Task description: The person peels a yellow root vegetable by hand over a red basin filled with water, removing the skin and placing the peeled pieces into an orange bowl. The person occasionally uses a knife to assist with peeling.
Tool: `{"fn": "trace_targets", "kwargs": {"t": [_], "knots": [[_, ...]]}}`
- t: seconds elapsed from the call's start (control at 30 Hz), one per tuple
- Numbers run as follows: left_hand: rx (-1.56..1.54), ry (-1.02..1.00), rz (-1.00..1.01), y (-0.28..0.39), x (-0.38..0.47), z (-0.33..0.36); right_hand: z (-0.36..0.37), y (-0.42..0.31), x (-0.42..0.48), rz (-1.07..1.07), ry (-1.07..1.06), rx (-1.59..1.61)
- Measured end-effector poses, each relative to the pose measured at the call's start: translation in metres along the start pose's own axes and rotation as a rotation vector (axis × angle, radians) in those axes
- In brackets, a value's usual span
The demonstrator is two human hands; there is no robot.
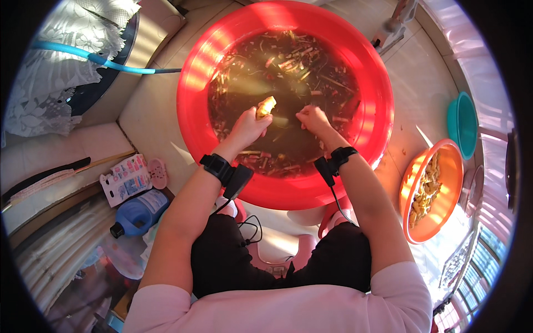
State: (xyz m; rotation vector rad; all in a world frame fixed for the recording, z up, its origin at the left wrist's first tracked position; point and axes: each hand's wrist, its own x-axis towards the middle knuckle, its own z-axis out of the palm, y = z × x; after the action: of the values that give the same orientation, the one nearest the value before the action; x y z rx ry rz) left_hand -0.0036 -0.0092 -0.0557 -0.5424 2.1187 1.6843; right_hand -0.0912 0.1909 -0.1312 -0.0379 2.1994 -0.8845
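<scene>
A large red plastic basin (pixel 287 195) stands before me, filled with murky brown water (pixel 287 141). Cut stalks and plant scraps (pixel 297 58) float in it, mostly along the sides. My left hand (pixel 248 127) grips a pale yellow piece of what looks like ginger root (pixel 266 106), its upper end sticking out past the thumb. To the right, my right hand (pixel 313 120) is above the water with its fingers curled in. Whether anything small is inside those fingers is hidden. A gap separates the two hands. Under the water, pale pieces show blurrily.
At right, an orange basin (pixel 452 183) holds many ginger-like pieces (pixel 427 191); a teal basin (pixel 463 125) is behind it. A blue hose (pixel 125 67) reaches the red basin's left rim. A blue bottle (pixel 141 213) lies lower left. Cables (pixel 252 233) hang from my wrist devices.
</scene>
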Motion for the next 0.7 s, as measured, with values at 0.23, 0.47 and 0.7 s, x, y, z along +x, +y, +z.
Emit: {"fn": "trace_targets", "kwargs": {"t": [0.23,0.47,0.7], "knots": [[-0.071,0.000,-0.058,0.006,-0.002,0.002,-0.006,0.011,0.010,0.123,0.022,-0.447],[-0.192,-0.001,-0.128,0.017,-0.009,0.008,-0.003,0.007,-0.003,-0.236,0.141,0.007],[-0.561,-0.145,-0.287,0.036,-0.014,0.019,-0.013,-0.053,-0.032,-0.245,-0.196,0.549]]}}
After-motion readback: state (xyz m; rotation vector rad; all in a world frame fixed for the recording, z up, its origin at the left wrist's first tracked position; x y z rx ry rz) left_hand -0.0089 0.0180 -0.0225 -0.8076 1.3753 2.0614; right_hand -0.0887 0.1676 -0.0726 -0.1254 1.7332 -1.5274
